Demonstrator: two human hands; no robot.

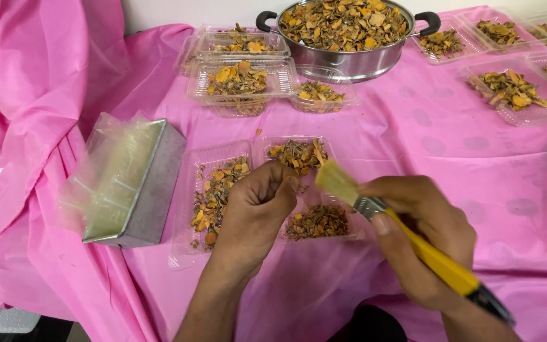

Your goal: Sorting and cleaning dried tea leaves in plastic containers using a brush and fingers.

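A paintbrush [413,244] with a yellow handle, a metal ferrule and pale bristles is lying across the lower centre of the frame, its bristle end pointing up and left toward the middle. The right hand [422,237] is gripping it closed around the ferrule and upper handle, thumb pressing on the metal band, a hold that seems to be giving close control of the bristle tip. The left hand [254,212] is sitting just left of the bristles, curled into a loose fist with fingertips pinched together; whether it is pinching a small piece I cannot tell, since the fingers are hiding it.

Both hands are hovering over an open clear plastic clamshell tray [191,247] in the middle of the frame, which is carrying dried orange-brown chips in its two halves, probably so that loosened bits are falling back into it. To the left, a grey metal box [153,190] is standing with crumpled clear plastic bags [106,171] lying on it. Toward the upper centre, a steel pot [349,60] with black handles is sitting heaped with the same dried chips, and stacked filled trays [238,79] are resting to its left, with more filled trays [511,92] spread out at the upper right. Everything is resting on a pink tablecloth [451,145] that is draping down at the left.
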